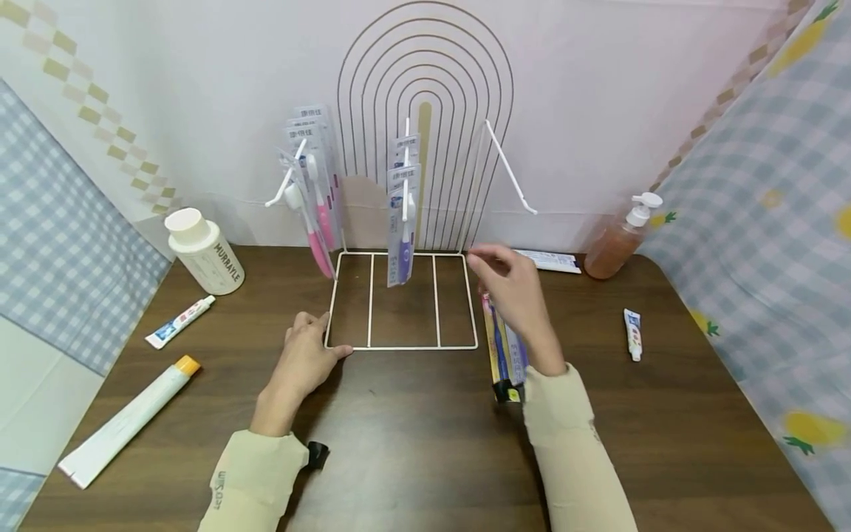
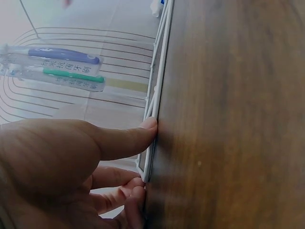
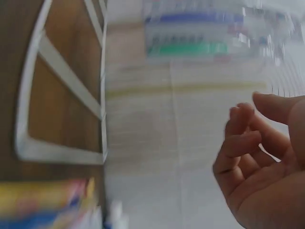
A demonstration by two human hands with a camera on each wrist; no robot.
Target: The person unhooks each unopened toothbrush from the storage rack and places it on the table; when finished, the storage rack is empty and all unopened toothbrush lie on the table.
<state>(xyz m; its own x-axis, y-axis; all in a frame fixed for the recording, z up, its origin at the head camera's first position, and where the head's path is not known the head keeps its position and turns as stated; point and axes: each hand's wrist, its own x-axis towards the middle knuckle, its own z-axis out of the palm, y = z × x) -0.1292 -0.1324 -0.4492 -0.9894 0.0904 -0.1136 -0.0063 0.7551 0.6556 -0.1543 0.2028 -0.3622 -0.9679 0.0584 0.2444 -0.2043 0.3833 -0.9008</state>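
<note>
My left hand (image 1: 307, 356) holds the front left corner of a white wire display rack (image 1: 402, 348). In the left wrist view its thumb presses the front bar while the fingers curl at the corner. Packaged pink toothbrushes (image 1: 319, 251) hang on the rack's left hook, packaged toothbrushes (image 1: 401, 258) with a purple one in front on the middle hook. The right hook (image 1: 509, 171) carries nothing. Beside the rack's right edge, my right hand (image 1: 517, 294) is raised with loosely bent fingers and nothing between them. Partly under it lie packaged toothbrushes (image 1: 497, 341), one pack yellow with a blue brush.
On the left stand a white bottle (image 1: 207, 255), a small toothpaste tube (image 1: 179, 322) and a large white tube (image 1: 133, 421) with an orange cap. To the right are a pump bottle (image 1: 614, 244), a small tube (image 1: 633, 335) and a white tube (image 1: 550, 261) near the back curtain.
</note>
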